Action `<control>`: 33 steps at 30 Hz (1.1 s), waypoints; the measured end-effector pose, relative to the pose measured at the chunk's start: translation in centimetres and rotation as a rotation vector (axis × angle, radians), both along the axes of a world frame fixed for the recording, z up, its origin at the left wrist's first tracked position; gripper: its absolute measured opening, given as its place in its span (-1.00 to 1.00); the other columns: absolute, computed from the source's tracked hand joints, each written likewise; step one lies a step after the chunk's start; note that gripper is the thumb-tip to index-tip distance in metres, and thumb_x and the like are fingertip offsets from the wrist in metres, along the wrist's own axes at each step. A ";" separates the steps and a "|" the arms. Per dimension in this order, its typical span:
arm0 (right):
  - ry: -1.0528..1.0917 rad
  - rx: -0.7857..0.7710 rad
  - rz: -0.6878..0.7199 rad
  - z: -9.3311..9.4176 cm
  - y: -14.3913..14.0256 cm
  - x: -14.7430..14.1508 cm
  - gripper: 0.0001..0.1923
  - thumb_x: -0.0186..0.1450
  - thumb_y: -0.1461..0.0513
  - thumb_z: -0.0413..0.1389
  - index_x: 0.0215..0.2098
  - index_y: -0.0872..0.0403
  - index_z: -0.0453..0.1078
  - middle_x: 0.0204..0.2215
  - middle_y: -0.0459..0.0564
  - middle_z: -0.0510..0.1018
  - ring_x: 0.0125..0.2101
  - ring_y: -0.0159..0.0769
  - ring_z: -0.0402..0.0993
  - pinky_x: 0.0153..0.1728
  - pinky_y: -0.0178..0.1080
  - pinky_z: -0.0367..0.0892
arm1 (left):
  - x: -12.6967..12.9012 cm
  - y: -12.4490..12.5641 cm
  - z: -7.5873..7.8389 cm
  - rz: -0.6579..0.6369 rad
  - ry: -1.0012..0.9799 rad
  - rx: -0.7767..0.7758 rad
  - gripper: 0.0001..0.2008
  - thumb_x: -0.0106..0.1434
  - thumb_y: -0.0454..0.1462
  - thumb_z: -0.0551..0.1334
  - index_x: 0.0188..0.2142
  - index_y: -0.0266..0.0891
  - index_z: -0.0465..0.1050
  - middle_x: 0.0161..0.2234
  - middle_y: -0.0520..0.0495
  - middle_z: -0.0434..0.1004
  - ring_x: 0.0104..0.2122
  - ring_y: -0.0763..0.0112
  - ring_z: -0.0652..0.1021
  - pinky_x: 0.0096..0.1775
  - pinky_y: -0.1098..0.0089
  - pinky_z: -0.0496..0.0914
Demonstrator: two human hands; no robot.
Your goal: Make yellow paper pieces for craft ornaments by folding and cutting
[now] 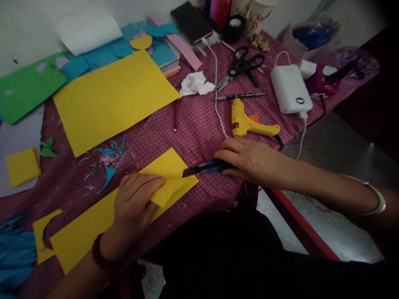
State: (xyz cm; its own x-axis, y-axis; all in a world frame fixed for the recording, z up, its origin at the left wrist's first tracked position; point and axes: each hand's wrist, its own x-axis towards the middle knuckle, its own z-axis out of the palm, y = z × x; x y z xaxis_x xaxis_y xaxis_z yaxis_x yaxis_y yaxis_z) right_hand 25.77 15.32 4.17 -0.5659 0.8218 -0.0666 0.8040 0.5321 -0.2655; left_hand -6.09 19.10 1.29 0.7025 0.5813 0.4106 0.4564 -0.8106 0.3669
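A long yellow sheet of paper (90,226) lies along the table's front edge, its right part folded up. Over the fold rests my left hand (135,199), fingers closed on the paper's raised flap. My right hand (241,160) is wrapped round a box cutter (204,167) with a dark blade. The blade's tip touches the yellow paper at the fold, near the sheet's right end. My right palm hides most of the cutter's handle. A yellow glue gun (249,120) lies just beyond my right hand.
Behind lie a larger yellow sheet (116,99), black scissors (240,66), a crumpled tissue (196,84), a pen (240,96) and a phone (191,21). A white power bank (290,88) with cables stands at right. Paper scraps (109,155) litter the checked cloth (199,124).
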 end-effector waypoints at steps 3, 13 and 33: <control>-0.009 0.052 0.025 0.2 0.6 -0.3 -0.71 0.33 0.21 0.11 0.01 0.09 0.37 -0.17 0.10 0.42 -0.20 -0.14 0.35 -0.17 -0.13 0.24 | 0.2 0.0 0.2 0.016 -0.012 -0.014 -0.70 0.22 -0.42 0.09 -0.08 -0.16 0.42 -0.21 -0.09 0.58 -0.23 0.22 0.54 -0.17 0.19 0.37; 0.041 0.037 0.099 -0.4 0.8 -0.6 -0.69 0.35 0.22 0.08 0.05 0.07 0.38 -0.19 0.09 0.44 -0.22 -0.15 0.33 -0.17 -0.12 0.21 | 1.0 -0.5 -0.1 0.243 0.133 0.143 -0.29 0.23 -0.32 0.26 0.30 -0.20 -0.01 0.17 -0.31 0.31 0.20 -0.03 0.29 0.17 -0.11 0.16; 0.148 -0.082 0.006 -0.6 -1.3 -0.5 -0.68 0.38 0.21 0.02 0.05 0.15 0.39 -0.24 0.10 0.47 -0.27 -0.17 0.35 -0.25 -0.14 0.31 | 3.3 2.8 -0.8 -0.212 0.479 -0.097 -0.44 0.38 -0.26 -0.02 0.34 -0.16 -0.04 0.34 -0.07 0.08 0.33 0.21 0.09 0.29 0.08 -0.06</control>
